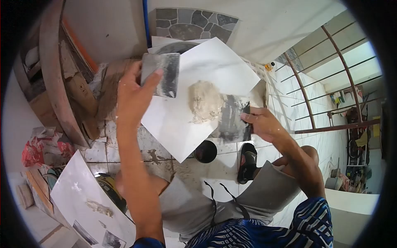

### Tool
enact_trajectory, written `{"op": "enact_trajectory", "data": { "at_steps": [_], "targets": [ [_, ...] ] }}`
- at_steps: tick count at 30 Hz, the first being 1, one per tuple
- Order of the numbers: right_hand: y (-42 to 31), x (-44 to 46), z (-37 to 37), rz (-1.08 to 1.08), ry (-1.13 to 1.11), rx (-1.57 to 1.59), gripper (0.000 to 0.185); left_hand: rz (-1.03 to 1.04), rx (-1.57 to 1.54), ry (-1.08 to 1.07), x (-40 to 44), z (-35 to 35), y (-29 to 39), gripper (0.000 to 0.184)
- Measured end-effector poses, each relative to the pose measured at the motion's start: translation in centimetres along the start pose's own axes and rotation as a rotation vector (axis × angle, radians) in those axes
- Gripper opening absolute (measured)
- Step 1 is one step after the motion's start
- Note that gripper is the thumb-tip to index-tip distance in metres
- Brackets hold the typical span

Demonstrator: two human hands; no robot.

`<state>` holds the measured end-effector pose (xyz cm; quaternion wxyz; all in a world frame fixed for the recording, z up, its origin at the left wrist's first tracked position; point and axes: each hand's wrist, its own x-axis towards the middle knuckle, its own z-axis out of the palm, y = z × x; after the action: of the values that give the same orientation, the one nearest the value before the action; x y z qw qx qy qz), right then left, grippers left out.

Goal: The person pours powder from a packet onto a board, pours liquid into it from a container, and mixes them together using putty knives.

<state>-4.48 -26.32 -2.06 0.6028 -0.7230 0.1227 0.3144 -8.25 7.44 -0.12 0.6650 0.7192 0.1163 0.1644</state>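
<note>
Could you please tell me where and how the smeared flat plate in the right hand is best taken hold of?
Probably by its right edge, coming from the right, where the right hand grips now, thumb across the visible face. The smeared flat plate is thin and broad; its left side meets the beige paste in this view, while its right edge is clear of it.

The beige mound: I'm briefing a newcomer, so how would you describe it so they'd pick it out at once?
Find the large white sheet set cornerwise near the picture's centre. On it, between the left-hand plate and the right-hand plate, sits the mound. Unlike those flat, dark-smeared plates, it is beige, rough and lumpy.
</note>
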Motion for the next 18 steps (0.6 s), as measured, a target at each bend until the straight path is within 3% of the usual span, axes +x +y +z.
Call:
{"op": "enact_trajectory", "data": {
  "at_steps": [4, 7, 8, 11, 16, 18],
  "targets": [
    [0.1, 0.6, 2.2, -0.051, -0.085, 0.089, 0.022, 0.272, 0.330, -0.027, -0.1, 1.3, 0.6, 0.040],
    [-2.0, -0.1, 3.5, -0.093, -0.060, -0.114, 0.021, 0.297, 0.419, -0.043, -1.2, 3.0, 1.9, 0.038],
    [-2.3, -0.4, 4.0, -0.121, -0.069, -0.088, 0.021, 0.330, 0.455, -0.049, -1.8, 3.6, 2.8, 0.030],
    [-3.5, -1.0, 5.9, -0.217, -0.059, -0.106, 0.022, 0.233, 0.478, -0.198, -2.5, 5.5, 3.5, 0.033],
    [-5.8, -1.7, 6.8, -0.305, 0.050, -0.498, 0.027, 0.290, 0.566, -0.216, -3.8, 8.5, 2.4, 0.026],
    [-6.2, -2.5, 7.5, -0.323, 0.041, -0.451, 0.028, 0.257, 0.562, -0.228, -3.3, 8.5, 2.0, 0.026]
  ]
}}
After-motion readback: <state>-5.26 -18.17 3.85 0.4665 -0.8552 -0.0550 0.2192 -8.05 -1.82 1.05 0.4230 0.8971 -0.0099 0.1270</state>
